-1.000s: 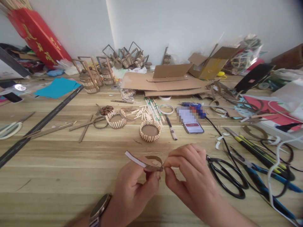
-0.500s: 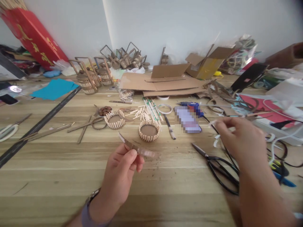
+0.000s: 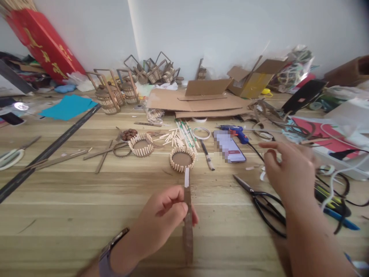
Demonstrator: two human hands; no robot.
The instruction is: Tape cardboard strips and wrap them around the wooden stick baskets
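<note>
My left hand (image 3: 164,217) pinches a thin brown strip (image 3: 188,200) between thumb and fingers. The strip points away from me, and a white patch like tape covers its far end. Just beyond that end stands a small round basket frame (image 3: 182,168) of short pale sticks around a brown base. Over the right side of the table, my right hand (image 3: 290,169) is raised with its index finger stretched out and nothing visible in it. A small whitish scrap (image 3: 250,168) shows left of that hand. Black-handled scissors (image 3: 259,204) lie below it.
A second stick ring (image 3: 140,146) stands to the left, near loose sticks (image 3: 175,137) and a tape roll (image 3: 201,133). Behind the phone (image 3: 235,148) lies a blue glue gun (image 3: 235,129). Flattened cardboard (image 3: 167,100) and finished little baskets (image 3: 107,100) are at the back.
My left hand has moved right and turned the strip from sideways to pointing away. My right hand has let go of a whitish scrap and spread its index finger.
</note>
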